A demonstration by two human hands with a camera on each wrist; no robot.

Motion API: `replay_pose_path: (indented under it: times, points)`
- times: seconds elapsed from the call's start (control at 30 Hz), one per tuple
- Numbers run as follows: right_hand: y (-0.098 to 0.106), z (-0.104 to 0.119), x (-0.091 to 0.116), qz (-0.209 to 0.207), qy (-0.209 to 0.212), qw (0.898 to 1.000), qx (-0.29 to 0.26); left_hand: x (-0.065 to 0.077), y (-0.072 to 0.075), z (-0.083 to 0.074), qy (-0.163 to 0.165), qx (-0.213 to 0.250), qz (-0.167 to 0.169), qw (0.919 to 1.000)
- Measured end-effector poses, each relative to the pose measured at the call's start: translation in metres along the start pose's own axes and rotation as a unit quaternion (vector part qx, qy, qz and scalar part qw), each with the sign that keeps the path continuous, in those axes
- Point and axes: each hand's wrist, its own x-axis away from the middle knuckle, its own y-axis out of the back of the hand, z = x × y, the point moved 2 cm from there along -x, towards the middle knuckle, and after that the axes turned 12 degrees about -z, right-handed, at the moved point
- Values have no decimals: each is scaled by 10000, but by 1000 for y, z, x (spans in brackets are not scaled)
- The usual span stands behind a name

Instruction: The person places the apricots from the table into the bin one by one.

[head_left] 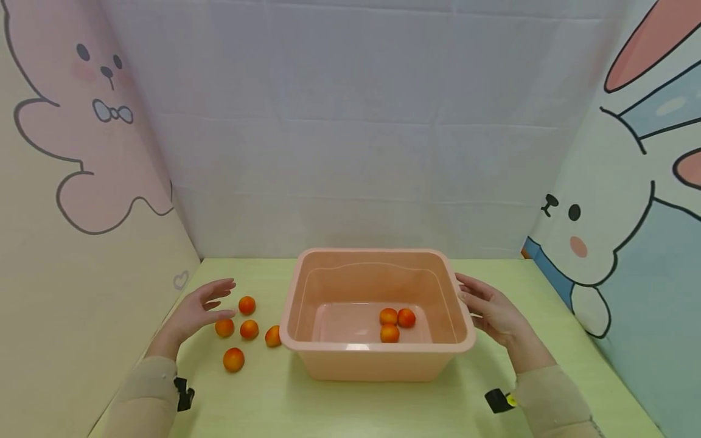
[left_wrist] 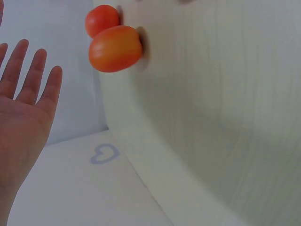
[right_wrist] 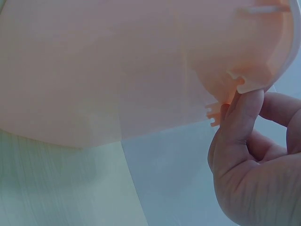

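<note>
The tub (head_left: pixel 378 364) is near the middle of the surface (head_left: pixel 356 410), its mouth up. Three fruits (head_left: pixel 389 333) sit close together towards the right of its floor; the near rim hides part of that floor, and whether the base lies fully flat is hard to make out.

The right hand (head_left: pixel 495 310) grasps the tub's right rim with its fingertips. In the right wrist view the rim covers some fingertips, the fingers overlap one another, and the tub's outer wall, cut off at the top, fills most of the upper part.

The left hand (head_left: pixel 194 313) holds nothing, its fingers loosely extended above five more fruits (head_left: pixel 233 360) at the left. Its thumb overlaps the top of one fruit, and the tub's left rim hides the right side of another. In the left wrist view that hand is cut off at the left edge, the thumb out of sight, and dark bits at the top edge are too cropped to identify.

On the right wall, a rabbit drawing (head_left: pixel 594 243) runs out of view; on the left, a pink animal (head_left: pixel 104 188) is cropped at the top
</note>
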Motion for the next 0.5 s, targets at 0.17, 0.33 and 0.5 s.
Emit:
replay_pose_path:
  times: [0.17, 0.33, 0.5]
  points:
    - [0, 0, 1, 3, 22, 10000, 5, 10, -1, 15, 178, 45, 136, 9997]
    - [0, 0, 0, 13, 53, 10000, 2, 15, -3, 24, 335, 120, 200, 9992]
    - [0, -1, -1, 12, 44, 10000, 12, 17, -5, 31, 569, 349, 186, 9976]
